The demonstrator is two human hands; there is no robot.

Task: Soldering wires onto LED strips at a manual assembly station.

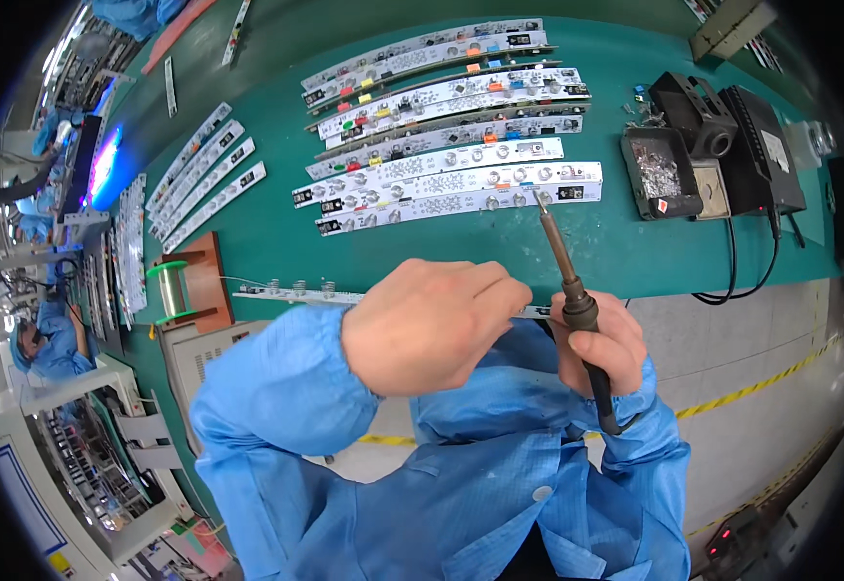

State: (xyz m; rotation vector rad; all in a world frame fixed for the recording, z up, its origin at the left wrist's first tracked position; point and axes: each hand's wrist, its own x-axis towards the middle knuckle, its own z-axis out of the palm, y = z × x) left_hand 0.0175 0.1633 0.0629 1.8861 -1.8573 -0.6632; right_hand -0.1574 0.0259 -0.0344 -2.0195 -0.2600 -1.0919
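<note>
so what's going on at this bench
The person's right hand holds a brown-and-black soldering iron pointed away from the body. The left hand is over a long, narrow, pale circuit board at the near edge of the green bench; its grip is hidden. Beyond lie rows of white strip boards, with a green-rimmed wire spool to the left.

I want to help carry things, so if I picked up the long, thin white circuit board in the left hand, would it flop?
The board is probably stiff: it looks straight beyond the left hand. It's likely light, being so thin. Its small silvery coil-like parts might bend if bumped, since they stick up.
</note>
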